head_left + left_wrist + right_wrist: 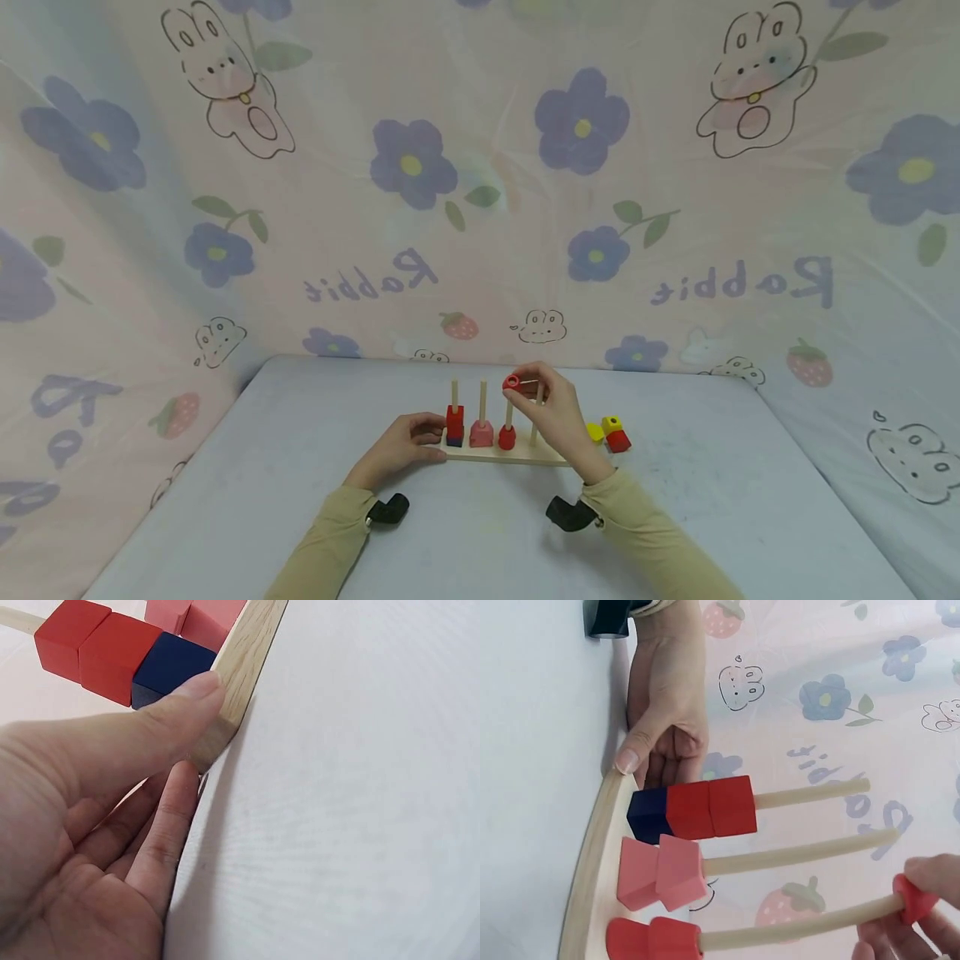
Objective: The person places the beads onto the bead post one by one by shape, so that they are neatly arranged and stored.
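Note:
A wooden peg board (502, 457) with upright pegs stands on the table. My left hand (401, 448) grips its left end, thumb (176, 709) at the corner beside a dark blue block (174, 666). Two red cubes (710, 807) sit above that blue block on the first peg. Pink blocks (661, 874) are on the second peg, and rounded red blocks (654, 940) on the third. My right hand (558, 412) pinches a red block with a hole (512, 382) at the tip of the third peg (802, 924). The fourth peg (539, 396) is partly behind that hand.
Right of the board, loose yellow blocks (611, 422) and a red block (618, 442) lie on the white table (480, 542). A patterned curtain (480, 233) hangs behind and at the sides. Each wrist bears a black camera mount (570, 513).

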`<state>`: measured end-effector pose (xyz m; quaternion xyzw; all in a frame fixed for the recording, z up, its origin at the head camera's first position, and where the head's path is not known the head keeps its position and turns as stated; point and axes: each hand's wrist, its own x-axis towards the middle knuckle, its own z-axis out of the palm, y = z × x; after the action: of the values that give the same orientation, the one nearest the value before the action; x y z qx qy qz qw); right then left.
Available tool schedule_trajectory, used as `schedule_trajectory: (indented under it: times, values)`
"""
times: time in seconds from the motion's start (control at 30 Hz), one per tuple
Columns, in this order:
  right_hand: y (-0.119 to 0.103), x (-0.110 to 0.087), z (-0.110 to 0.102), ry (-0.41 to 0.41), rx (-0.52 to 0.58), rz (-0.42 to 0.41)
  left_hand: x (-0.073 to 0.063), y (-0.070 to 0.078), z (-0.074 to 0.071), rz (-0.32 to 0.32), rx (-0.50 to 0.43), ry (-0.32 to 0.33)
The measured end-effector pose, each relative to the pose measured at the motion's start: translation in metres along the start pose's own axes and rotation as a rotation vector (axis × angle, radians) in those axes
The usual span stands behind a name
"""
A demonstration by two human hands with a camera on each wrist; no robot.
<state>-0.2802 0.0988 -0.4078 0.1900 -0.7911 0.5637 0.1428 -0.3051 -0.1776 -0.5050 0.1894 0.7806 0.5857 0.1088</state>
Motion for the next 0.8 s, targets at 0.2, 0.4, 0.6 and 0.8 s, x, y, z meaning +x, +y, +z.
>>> schedule_trajectory:
  times: [0.2, 0.4, 0.6, 0.8]
  values:
    - [0.001, -0.003, 0.004, 0.057, 0.046, 0.027, 0.000, 0.000, 0.000, 0.020, -0.006, -0.005]
    - [0.005, -0.007, 0.007, 0.060, 0.088, 0.090, -0.002, -0.002, 0.002, 0.001, -0.010, -0.003]
    - [0.015, -0.013, 0.010, 0.040, 0.102, 0.171, -0.001, -0.001, 0.003, -0.005, 0.008, -0.004]
    - [0.027, -0.019, 0.016, 0.036, 0.043, 0.215, -0.002, 0.001, 0.001, -0.013, 0.011, 0.001]
